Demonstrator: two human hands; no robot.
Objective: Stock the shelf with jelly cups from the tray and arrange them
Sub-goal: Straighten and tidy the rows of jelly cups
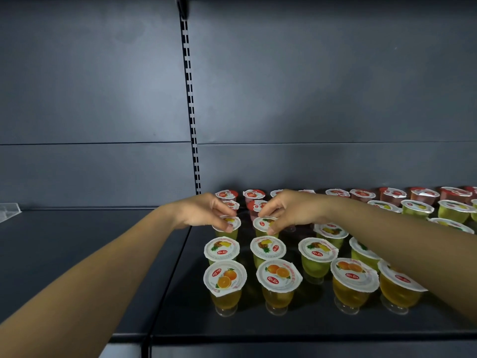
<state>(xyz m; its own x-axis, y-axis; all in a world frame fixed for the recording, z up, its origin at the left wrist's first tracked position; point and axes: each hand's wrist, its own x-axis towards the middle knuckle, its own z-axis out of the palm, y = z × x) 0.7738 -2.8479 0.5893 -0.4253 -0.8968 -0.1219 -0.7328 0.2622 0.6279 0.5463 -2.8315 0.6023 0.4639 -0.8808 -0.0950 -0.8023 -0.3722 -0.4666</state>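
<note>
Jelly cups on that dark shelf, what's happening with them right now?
A person is stocking a dark shelf with jelly cups in rows. The left hand has a grip on the lid rim of one pineapple cup, and the right hand on the pineapple cup beside it. Orange cups stand nearest, more pineapple cups in the middle, and red-lidded cups along the back.

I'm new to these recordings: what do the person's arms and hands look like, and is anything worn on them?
Both forearms are bare: no sleeves show. The left hand and right hand have no gloves, and no rings, watch or bracelets can be seen. Fingernails look short and unpainted.
</note>
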